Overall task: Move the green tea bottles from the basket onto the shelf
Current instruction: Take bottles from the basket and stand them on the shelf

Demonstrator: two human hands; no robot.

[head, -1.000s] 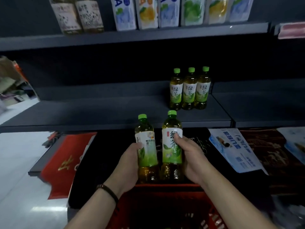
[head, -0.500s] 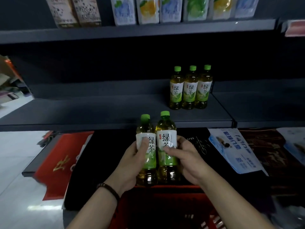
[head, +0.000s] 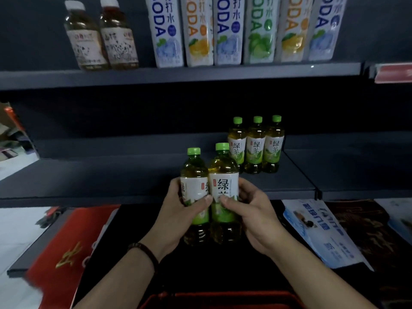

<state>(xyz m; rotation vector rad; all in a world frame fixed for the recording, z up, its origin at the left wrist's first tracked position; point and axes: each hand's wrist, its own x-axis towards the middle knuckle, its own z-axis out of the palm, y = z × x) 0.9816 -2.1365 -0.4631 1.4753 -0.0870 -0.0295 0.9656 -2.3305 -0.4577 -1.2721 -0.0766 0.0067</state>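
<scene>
I hold two green tea bottles upright and pressed side by side in front of the dark grey shelf [head: 111,175]. My left hand [head: 178,212] is wrapped around the left bottle [head: 194,170]. The right bottle [head: 223,175] is gripped by my right hand [head: 254,215]. Both have green caps and white-green labels. Three more green tea bottles [head: 256,146] stand in a row on the shelf, behind and to the right of the held pair. Only the red rim of the basket [head: 223,297] shows at the bottom edge.
An upper shelf [head: 178,74] carries two brown tea bottles [head: 100,36] and several soda cartons [head: 223,30]. Below the middle shelf lie a red packet [head: 66,241] at the left and a blue-white packet [head: 318,230] at the right.
Both hands have lifted the two bottles up and forward toward the shelf, away from the basket. The view has tilted up, so more of the upper shelf shows and less of the basket.
</scene>
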